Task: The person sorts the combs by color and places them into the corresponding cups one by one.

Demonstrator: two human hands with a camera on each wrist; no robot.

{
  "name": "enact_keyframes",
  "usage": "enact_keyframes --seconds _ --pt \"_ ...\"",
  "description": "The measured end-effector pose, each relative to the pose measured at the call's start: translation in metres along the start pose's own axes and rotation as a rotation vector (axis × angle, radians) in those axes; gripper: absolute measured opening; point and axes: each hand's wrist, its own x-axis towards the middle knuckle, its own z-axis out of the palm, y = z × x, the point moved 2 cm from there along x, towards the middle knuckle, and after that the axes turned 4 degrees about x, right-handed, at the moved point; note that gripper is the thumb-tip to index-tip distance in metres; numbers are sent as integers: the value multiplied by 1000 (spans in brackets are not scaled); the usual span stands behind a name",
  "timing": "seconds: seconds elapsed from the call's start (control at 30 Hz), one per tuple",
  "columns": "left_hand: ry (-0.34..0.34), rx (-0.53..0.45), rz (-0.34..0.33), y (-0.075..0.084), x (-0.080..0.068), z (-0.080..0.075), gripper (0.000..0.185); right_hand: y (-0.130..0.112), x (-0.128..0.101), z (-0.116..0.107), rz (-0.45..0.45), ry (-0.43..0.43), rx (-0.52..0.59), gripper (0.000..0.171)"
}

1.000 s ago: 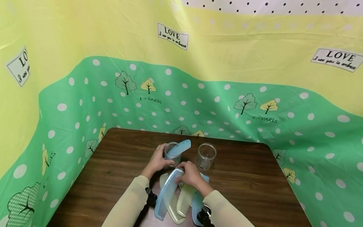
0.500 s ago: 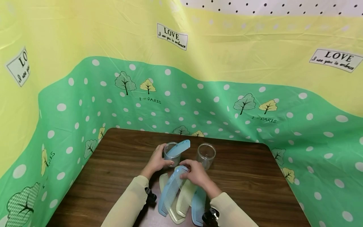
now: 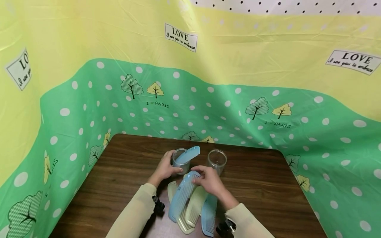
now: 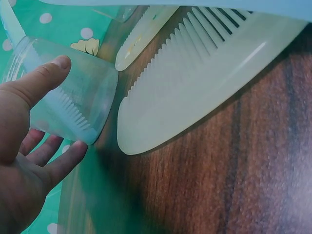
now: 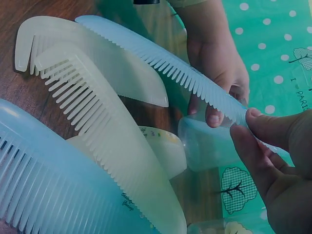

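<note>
In the head view my left hand (image 3: 164, 168) holds a clear plastic cup (image 3: 183, 168) from its left side, thumb in front. A blue comb (image 3: 189, 154) leans inside that cup, its end sticking out past the rim. My right hand (image 3: 210, 181) pinches another blue comb (image 3: 181, 200) by its upper end, between thumb and fingers. This comb slants over the pile, and the right wrist view shows its teeth facing the combs below. Beneath it lie pale green combs (image 3: 194, 206), and one more blue comb (image 3: 209, 216) lies under my right forearm.
A second clear cup (image 3: 217, 159) stands to the right of the held one, partly behind my right hand. The dark wooden table (image 3: 262, 191) ends at a green and yellow printed curtain (image 3: 226, 109) at the back and sides.
My right hand has moved slightly right and away from me, carrying the blue comb, which has swung and now shows its flat side more. My left hand and the cup have stayed put.
</note>
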Motion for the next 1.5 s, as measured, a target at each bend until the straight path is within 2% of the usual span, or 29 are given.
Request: enact_keyframes --seconds 0.23,0.47,0.63,0.8,0.9,1.1,1.27,1.5 --pt "-3 -6 5 1 0 1 96 -6 -6 -5 0 60 6 36" --pt "12 -11 11 -1 0 1 94 -12 -10 -10 15 104 125 34" --pt "8 -16 7 -1 -1 -1 94 -17 -11 -17 -18 183 149 35" --pt "2 -10 9 -1 -1 -1 94 -25 -14 -25 -44 295 114 34" --pt "2 -9 5 -1 0 0 94 -39 -18 -30 -30 342 122 32" --pt "1 -22 3 0 -1 -1 86 -42 -18 -36 -98 339 220 30" --pt "-8 -33 -7 0 -1 -1 84 -44 -16 -42 -163 349 221 30" --pt "-20 -47 -4 -1 -2 0 83 -49 -14 -49 -152 387 231 27"
